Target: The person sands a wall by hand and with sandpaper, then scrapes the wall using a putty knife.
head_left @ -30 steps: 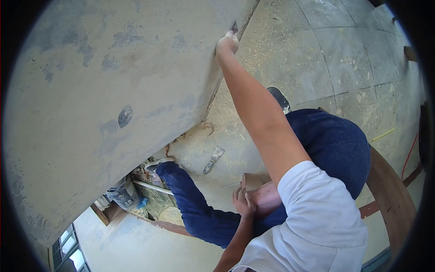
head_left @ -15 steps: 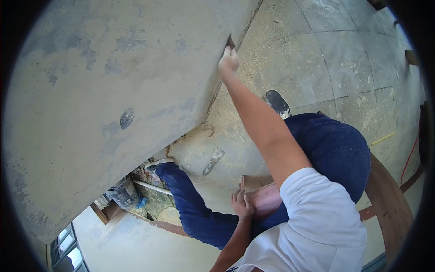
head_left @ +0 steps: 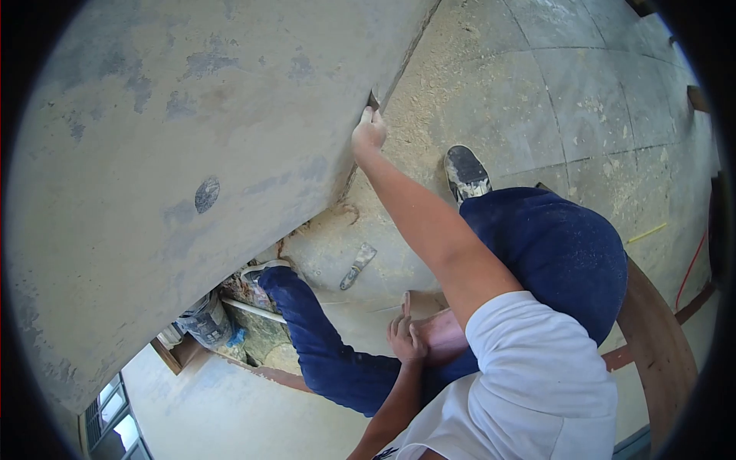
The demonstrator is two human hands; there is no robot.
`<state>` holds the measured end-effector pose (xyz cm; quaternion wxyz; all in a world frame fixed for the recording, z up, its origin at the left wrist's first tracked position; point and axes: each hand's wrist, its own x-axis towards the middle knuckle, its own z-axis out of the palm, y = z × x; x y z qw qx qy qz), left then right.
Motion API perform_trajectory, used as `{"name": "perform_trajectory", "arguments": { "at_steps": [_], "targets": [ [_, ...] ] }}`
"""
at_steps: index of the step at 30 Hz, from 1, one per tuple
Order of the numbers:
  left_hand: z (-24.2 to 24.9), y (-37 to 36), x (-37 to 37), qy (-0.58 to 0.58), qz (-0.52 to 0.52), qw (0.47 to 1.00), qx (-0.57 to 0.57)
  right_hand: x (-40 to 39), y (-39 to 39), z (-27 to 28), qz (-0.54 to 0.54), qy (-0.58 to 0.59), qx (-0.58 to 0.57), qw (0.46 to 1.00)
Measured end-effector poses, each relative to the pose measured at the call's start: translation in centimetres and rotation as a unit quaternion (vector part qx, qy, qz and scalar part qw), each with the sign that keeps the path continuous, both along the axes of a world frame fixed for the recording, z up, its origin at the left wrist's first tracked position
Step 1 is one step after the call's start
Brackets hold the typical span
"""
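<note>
My right hand [head_left: 369,130] reaches far forward, its fingers closed around a putty knife [head_left: 373,100]. Only the dark blade shows, close against the lower part of the plastered wall [head_left: 184,138], near where it meets the floor. My left hand [head_left: 406,339] is closed by my lap, beside a flat pinkish piece [head_left: 445,336] with a brown edge. A narrow brown piece [head_left: 407,303] sticks up at its fingers; I cannot make out what it is. A second putty knife [head_left: 358,266] lies on the floor between my feet.
A dirty bucket [head_left: 207,322] and a white pipe [head_left: 253,310] are near my left shoe. Crumbs of plaster cover the floor [head_left: 498,100] along the wall. A curved wooden piece [head_left: 655,337], a yellow stick [head_left: 646,233] and a red cord [head_left: 692,270] are at the right.
My right hand with the putty knife has moved back toward me along the wall's lower edge. The left hand stays in place, and the view has shifted slightly.
</note>
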<state>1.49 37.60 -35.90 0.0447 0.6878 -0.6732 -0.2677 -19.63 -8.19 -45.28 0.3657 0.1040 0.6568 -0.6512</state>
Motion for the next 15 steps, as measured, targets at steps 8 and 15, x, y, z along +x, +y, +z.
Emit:
{"name": "perform_trajectory", "arguments": {
  "at_steps": [8, 15],
  "targets": [
    [0.0, -0.4, -0.6, -0.009, 0.012, 1.0, -0.002, 0.5, -0.2, 9.5, 0.004, 0.238, -0.185, 0.954],
    [-0.1, -0.4, -0.2, -0.016, 0.004, 1.0, 0.003, 2.4, 1.1, 11.6, 0.005, 0.126, -0.199, 0.972]
  ]
}}
